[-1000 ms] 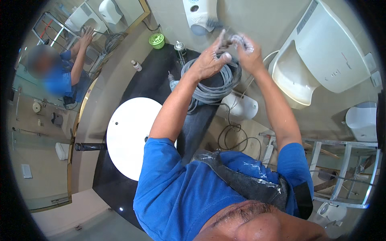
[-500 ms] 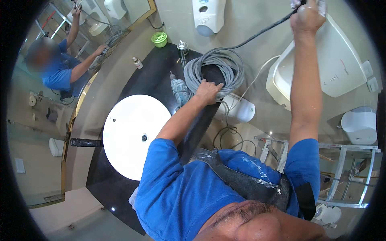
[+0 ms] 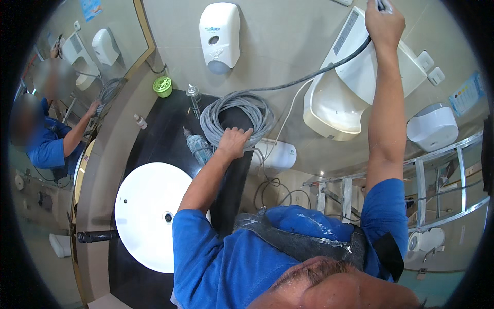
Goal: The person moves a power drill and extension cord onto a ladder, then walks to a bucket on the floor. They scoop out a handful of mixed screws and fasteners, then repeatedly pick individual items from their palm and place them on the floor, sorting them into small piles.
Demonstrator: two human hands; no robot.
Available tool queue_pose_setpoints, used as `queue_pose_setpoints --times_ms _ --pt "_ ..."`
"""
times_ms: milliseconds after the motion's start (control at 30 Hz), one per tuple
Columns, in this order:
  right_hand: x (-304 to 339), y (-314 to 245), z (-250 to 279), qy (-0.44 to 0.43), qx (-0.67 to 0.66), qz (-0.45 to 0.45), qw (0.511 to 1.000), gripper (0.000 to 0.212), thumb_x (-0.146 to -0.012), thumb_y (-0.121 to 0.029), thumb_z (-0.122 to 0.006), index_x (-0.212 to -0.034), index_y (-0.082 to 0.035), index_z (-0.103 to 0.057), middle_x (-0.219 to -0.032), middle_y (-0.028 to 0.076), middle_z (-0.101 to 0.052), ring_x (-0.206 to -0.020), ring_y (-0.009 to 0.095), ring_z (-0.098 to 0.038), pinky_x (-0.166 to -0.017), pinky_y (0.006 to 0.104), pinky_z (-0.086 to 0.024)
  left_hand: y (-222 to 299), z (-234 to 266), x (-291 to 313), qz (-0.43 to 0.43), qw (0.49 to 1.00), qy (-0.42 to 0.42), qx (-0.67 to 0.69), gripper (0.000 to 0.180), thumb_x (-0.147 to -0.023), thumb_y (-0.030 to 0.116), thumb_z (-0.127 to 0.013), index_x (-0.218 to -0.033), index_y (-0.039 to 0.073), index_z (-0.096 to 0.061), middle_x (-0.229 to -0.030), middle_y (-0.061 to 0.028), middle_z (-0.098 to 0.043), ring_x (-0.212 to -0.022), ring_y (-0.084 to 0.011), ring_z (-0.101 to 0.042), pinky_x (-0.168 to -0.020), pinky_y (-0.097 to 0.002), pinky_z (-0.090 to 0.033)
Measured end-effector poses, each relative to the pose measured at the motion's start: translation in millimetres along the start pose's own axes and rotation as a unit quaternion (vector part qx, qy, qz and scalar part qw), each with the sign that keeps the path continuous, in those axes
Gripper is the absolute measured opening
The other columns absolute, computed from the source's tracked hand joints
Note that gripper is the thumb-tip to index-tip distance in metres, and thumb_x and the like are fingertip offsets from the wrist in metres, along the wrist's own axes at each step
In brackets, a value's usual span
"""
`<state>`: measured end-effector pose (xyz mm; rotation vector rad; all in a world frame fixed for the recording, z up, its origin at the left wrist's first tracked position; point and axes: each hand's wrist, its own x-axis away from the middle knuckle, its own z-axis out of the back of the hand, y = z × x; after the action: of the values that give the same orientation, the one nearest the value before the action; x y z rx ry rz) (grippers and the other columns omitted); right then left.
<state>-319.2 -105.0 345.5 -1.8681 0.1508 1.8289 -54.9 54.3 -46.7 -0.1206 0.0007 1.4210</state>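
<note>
A coil of grey cable [image 3: 226,109] lies at the right end of the black counter [image 3: 154,134]. My left hand [image 3: 234,141] grips the near side of the coil and holds it down. One strand of the cable [image 3: 309,77] runs up and to the right across the wall. My right hand [image 3: 383,23] is raised high with its fingers closed on that strand's end, in front of the white hand dryer [image 3: 360,77].
A round white basin [image 3: 149,216] with a dark tap [image 3: 95,236] sits in the counter. Small bottles [image 3: 198,147], a green cup [image 3: 162,86], a wall soap dispenser [image 3: 220,33], a mirror [image 3: 62,77] at left, a metal ladder [image 3: 437,175] and loose cords on the floor.
My right hand has pulled the cable end up and away to the right, drawing out one strand. My left hand has lowered the coil onto the counter.
</note>
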Motion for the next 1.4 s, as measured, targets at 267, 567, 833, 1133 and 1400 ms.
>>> queue_pose_setpoints --times_ms 267,567,833,1133,1400 --pt "-16.7 64.6 -42.1 -0.114 0.310 0.121 0.936 0.014 -0.080 -0.008 -0.061 -0.083 0.004 -0.069 -0.091 0.029 -0.065 -0.090 0.047 -0.062 -0.082 0.0522 -0.050 -1.7 -6.6 2.1 0.026 1.000 0.002 0.018 0.074 -0.064 0.025 -0.082 -0.132 0.014 -0.055 -0.104 -0.0093 -0.069 -0.101 -0.0267 -0.065 -0.089 -0.0445 -0.047" --pt "-46.2 82.9 -69.2 -0.140 0.413 0.162 0.885 0.015 -0.081 -0.005 -0.056 -0.080 0.003 -0.069 -0.086 0.028 -0.067 -0.084 0.043 -0.065 -0.078 0.0516 -0.052 -4.9 -9.7 2.0 0.034 0.999 0.001 0.025 0.064 -0.068 0.021 -0.078 -0.130 0.016 -0.059 -0.104 -0.0078 -0.070 -0.101 -0.0260 -0.065 -0.087 -0.0440 -0.046" --pt "-41.7 80.4 -90.6 -0.148 0.443 0.170 0.868 0.015 -0.082 -0.004 -0.055 -0.077 0.001 -0.068 -0.084 0.025 -0.067 -0.082 0.042 -0.065 -0.075 0.0503 -0.053 -5.5 -6.3 2.6 0.039 0.999 -0.001 0.026 0.055 -0.074 0.019 -0.072 -0.128 0.015 -0.060 -0.102 -0.0088 -0.070 -0.099 -0.0263 -0.065 -0.087 -0.0439 -0.045" --pt "-25.1 70.8 -89.1 -0.191 0.460 0.248 0.831 0.014 -0.081 -0.003 -0.056 -0.082 0.000 -0.069 -0.090 0.022 -0.066 -0.091 0.038 -0.065 -0.078 0.0475 -0.054 -6.6 -4.9 0.3 0.044 0.998 -0.025 0.024 0.058 -0.075 0.018 -0.071 -0.132 0.015 -0.059 -0.104 -0.0101 -0.070 -0.101 -0.0267 -0.065 -0.088 -0.0449 -0.045" --pt "-51.1 97.2 -96.4 -0.186 0.486 0.173 0.836 0.017 -0.087 -0.008 -0.055 -0.087 0.002 -0.069 -0.098 0.022 -0.068 -0.095 0.037 -0.065 -0.081 0.0459 -0.054 -8.1 -3.6 7.8 0.047 0.998 0.040 0.032 0.070 -0.070 0.024 -0.078 -0.136 0.015 -0.056 -0.106 -0.0090 -0.067 -0.105 -0.0279 -0.062 -0.096 -0.0470 -0.041"
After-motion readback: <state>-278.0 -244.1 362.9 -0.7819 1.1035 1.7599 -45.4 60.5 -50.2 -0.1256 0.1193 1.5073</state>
